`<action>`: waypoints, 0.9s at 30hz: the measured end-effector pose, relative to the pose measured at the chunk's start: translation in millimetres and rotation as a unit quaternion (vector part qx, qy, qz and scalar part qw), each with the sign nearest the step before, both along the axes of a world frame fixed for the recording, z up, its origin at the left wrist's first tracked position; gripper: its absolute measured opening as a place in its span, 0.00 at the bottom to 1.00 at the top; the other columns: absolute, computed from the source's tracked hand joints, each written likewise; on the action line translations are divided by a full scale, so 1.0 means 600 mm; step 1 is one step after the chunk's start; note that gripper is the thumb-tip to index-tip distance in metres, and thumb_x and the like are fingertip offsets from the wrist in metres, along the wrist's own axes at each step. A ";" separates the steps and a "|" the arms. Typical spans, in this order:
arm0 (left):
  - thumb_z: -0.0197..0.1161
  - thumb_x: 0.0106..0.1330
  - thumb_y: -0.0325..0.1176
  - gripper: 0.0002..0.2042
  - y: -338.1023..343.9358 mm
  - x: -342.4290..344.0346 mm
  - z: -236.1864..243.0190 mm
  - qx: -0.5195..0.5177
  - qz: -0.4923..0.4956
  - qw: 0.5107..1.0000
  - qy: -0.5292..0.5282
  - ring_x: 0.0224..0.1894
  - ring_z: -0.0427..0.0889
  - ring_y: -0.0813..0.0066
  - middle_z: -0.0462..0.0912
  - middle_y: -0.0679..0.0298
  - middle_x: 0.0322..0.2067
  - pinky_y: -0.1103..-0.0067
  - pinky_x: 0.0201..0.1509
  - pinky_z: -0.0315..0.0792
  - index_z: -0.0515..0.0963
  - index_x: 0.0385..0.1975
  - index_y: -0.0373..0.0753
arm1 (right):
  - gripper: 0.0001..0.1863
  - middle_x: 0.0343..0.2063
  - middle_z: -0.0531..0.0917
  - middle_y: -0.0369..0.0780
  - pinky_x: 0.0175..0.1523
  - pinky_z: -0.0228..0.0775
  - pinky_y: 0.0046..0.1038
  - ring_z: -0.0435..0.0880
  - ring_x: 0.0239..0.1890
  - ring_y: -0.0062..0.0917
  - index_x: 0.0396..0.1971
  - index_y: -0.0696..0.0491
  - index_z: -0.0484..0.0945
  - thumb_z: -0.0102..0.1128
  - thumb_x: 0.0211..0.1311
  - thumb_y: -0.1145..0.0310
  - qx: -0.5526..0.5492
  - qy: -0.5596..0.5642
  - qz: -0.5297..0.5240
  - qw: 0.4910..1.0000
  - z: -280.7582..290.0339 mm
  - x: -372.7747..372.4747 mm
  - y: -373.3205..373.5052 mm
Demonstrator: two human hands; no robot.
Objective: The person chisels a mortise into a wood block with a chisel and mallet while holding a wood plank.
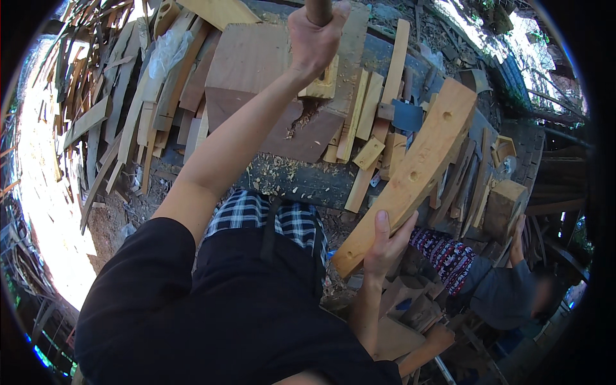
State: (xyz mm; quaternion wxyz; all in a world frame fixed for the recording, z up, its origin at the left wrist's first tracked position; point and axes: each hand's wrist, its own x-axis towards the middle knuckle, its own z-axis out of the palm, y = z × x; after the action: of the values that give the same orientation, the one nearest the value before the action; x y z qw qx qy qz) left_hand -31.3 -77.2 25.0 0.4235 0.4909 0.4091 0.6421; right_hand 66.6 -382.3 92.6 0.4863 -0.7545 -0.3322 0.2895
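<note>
My left hand (pixel 311 42) is raised at the top, closed around a round wooden handle (pixel 319 9) whose far end is out of view. Below it, a small pale wood piece (pixel 319 86) with chips beside it rests on a large brown wooden block (pixel 245 58), partly hidden by my arm. At the right, my right hand (pixel 385 244) holds the lower part of a long, light wooden bar (pixel 420 163) with several round holes, which slants up over the bench edge.
Offcuts and slats (pixel 125 90) are piled at the left, and more (pixel 372 102) lie right of the block on a dark bench (pixel 289 176). A co-worker (pixel 494 295) at the lower right has a hand (pixel 516 237) by a wooden block (pixel 504 208). Wood pieces (pixel 410 321) lie below.
</note>
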 end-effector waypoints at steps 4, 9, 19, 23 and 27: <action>0.61 0.65 0.44 0.20 -0.023 -0.001 0.024 -0.157 -0.069 0.983 0.068 0.18 0.67 0.84 0.67 0.72 0.13 0.80 0.22 0.62 0.69 0.16 0.37 | 0.29 0.50 0.71 0.46 0.58 0.60 0.27 0.71 0.51 0.28 0.60 0.65 0.57 0.53 0.65 0.66 -0.020 -0.013 0.030 0.999 0.000 0.001 0.005; 0.65 0.62 0.38 0.14 -0.015 0.020 -0.015 0.015 -0.048 0.995 0.089 0.21 0.73 0.83 0.77 0.64 0.18 0.78 0.26 0.69 0.74 0.23 0.35 | 0.31 0.50 0.71 0.47 0.59 0.60 0.27 0.70 0.51 0.28 0.61 0.65 0.57 0.54 0.63 0.65 -0.009 -0.089 0.055 0.994 0.031 0.020 0.039; 0.68 0.47 0.34 0.11 -0.073 0.064 -0.022 0.117 -0.116 0.978 0.127 0.27 0.80 0.52 0.79 0.55 0.21 0.65 0.30 0.74 0.76 0.30 0.42 | 0.31 0.44 0.71 0.49 0.49 0.68 0.30 0.74 0.45 0.34 0.55 0.62 0.58 0.59 0.53 0.68 -0.072 -0.261 0.148 0.951 0.065 0.001 0.110; 0.67 0.49 0.36 0.09 -0.114 0.062 -0.022 0.138 -0.140 0.963 0.186 0.25 0.79 0.54 0.77 0.57 0.18 0.65 0.27 0.72 0.74 0.26 0.43 | 0.33 0.41 0.73 0.51 0.46 0.71 0.30 0.77 0.39 0.31 0.60 0.64 0.54 0.53 0.57 0.67 0.098 -0.111 0.083 0.985 0.052 -0.002 0.087; 0.66 0.52 0.38 0.08 -0.153 0.069 -0.053 0.217 -0.182 0.927 0.244 0.22 0.80 0.62 0.76 0.62 0.17 0.68 0.24 0.71 0.73 0.26 0.47 | 0.33 0.42 0.72 0.50 0.46 0.69 0.29 0.75 0.40 0.29 0.60 0.64 0.53 0.53 0.57 0.68 0.143 -0.061 0.098 0.983 0.038 0.002 0.071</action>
State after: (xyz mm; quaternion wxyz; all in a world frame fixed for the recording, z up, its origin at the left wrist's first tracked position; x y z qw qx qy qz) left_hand 10.1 -168.8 -7.0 0.3036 0.7785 0.2544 0.4868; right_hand 67.8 -339.8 115.3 0.5371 -0.6574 -0.4713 0.2392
